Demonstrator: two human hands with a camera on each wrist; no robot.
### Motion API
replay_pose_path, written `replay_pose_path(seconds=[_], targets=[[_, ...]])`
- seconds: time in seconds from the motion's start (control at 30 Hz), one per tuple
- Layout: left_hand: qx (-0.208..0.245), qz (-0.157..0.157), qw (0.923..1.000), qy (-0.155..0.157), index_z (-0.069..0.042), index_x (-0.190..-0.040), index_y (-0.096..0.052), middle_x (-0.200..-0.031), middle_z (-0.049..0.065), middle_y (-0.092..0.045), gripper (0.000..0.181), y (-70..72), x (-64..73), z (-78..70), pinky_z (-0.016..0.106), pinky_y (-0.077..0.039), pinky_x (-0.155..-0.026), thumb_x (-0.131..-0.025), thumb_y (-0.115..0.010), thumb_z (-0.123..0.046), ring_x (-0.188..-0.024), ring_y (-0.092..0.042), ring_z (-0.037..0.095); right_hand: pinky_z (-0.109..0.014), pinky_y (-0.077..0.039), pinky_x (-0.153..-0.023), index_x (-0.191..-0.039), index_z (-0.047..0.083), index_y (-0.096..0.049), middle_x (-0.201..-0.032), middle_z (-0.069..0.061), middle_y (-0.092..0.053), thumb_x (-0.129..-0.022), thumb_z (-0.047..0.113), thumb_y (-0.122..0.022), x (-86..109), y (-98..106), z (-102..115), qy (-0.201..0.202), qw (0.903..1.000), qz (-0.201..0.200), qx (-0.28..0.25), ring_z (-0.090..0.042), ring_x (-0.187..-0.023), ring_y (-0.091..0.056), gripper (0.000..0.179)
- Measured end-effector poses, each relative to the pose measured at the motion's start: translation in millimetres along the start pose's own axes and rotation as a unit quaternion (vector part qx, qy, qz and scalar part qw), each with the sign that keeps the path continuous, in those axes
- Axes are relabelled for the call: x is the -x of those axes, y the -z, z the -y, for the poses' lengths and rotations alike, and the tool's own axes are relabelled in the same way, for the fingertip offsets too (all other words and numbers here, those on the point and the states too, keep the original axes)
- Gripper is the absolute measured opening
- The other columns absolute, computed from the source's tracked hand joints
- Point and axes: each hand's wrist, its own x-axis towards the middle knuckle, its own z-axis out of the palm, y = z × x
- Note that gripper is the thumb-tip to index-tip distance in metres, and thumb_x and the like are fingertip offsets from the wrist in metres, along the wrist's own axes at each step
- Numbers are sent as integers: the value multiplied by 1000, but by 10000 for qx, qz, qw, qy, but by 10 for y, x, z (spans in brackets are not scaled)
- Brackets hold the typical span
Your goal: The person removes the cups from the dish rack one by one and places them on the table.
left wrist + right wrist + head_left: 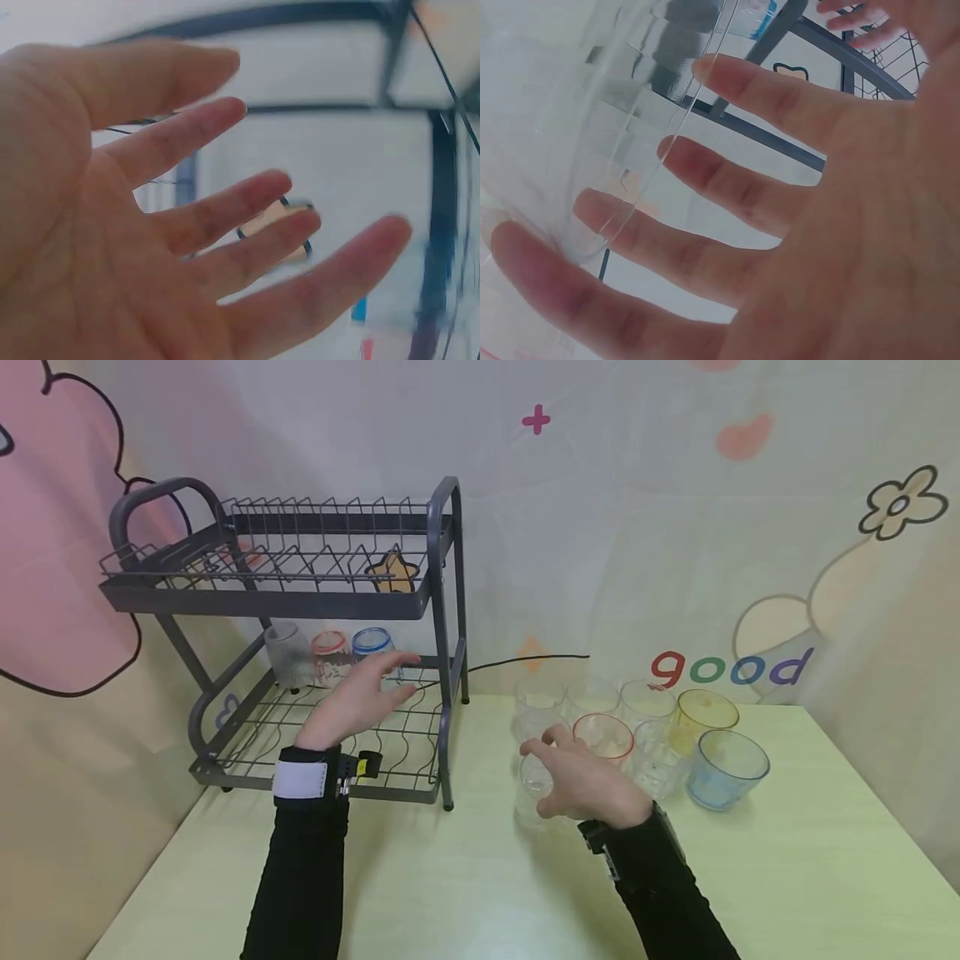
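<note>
My left hand hovers before the lower tier of a dark metal dish rack, fingers and thumb spread, nothing held. Behind it on that tier stand a clear glass, a red-rimmed glass and a blue-rimmed glass. Over on the table, my right hand reaches around the nearest clear glass. In the right wrist view its fingers are spread and nearly straight, their tips overlapping the wall of the clear glass. The thumb is hidden there.
Beyond the right hand are several clear glasses, a red-rimmed glass, a yellow glass and a blue glass, set close together. A black cord runs along the wall. The rack's upright stands between hands.
</note>
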Motion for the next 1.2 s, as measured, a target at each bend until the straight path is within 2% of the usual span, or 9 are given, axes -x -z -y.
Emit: replay_pose_path(seconds=[0.17,0.4,0.53,0.7,0.93,1.07,1.2], targets=[[-656,-32,9970,410,-4,-145,-44,-149,23,-37,47,16,-194,207,56,-30,-109,-100,-54,-16,-139,-29,40,-30,-47,-63,-125,17,-60,-120,-7,-49,-68,8,-77,-21,-30,-4,127,9999,-26,114,-23,-87,-54,60],[-1133,-792,9873,788,1,-147,-38,-152,32,-22,56,-29,-460,492,64,-32,-104,-97,-58,-14,-138,-24,49,-30,-48,-62,-125,18,-60,-119,-3,-50,-67,10,-78,-44,-48,10,69,9997,-13,215,-18,-81,-55,61],[-1263,-889,9838,909,-1,-152,-28,-157,30,-9,65,-74,-605,619,64,-28,-106,-98,-59,-18,-142,-13,49,-30,-48,-64,-124,16,-60,-117,-5,-50,-67,9,-78,-34,-48,9,115,9998,-34,186,-20,-84,-55,60],[-1335,-815,9807,1173,-1,-154,-24,-157,30,-4,69,-102,-718,688,67,-29,-104,-99,-59,-22,-142,-11,50,-33,-49,-70,-125,11,-59,-116,-9,-50,-68,9,-79,-27,-62,15,189,9998,-72,82,-24,-88,-56,60],[-1401,-696,9750,1576,-5,-156,-17,-157,31,-3,77,-171,-805,779,72,-31,-98,-97,-61,-29,-141,-12,51,-35,-49,-73,-126,12,-59,-115,-12,-50,-68,9,-80,-32,-90,29,61,10000,-43,-1,-24,-87,-56,62],[-1321,-804,9740,1652,-8,-157,-12,-156,31,-4,82,-215,-853,818,71,-32,-97,-96,-63,-30,-140,-13,51,-36,-49,-72,-126,13,-59,-117,-13,-50,-68,14,-82,-43,-96,46,40,10000,-16,69,-28,-87,-56,62],[-1317,-976,9726,1650,-8,-156,-17,-152,33,-13,77,-248,-882,834,71,-35,-94,-96,-62,-27,-136,-21,52,-38,-50,-73,-127,13,-59,-118,-14,-51,-69,16,-84,-45,-104,49,-29,9999,-7,112,-30,-89,-56,63]])
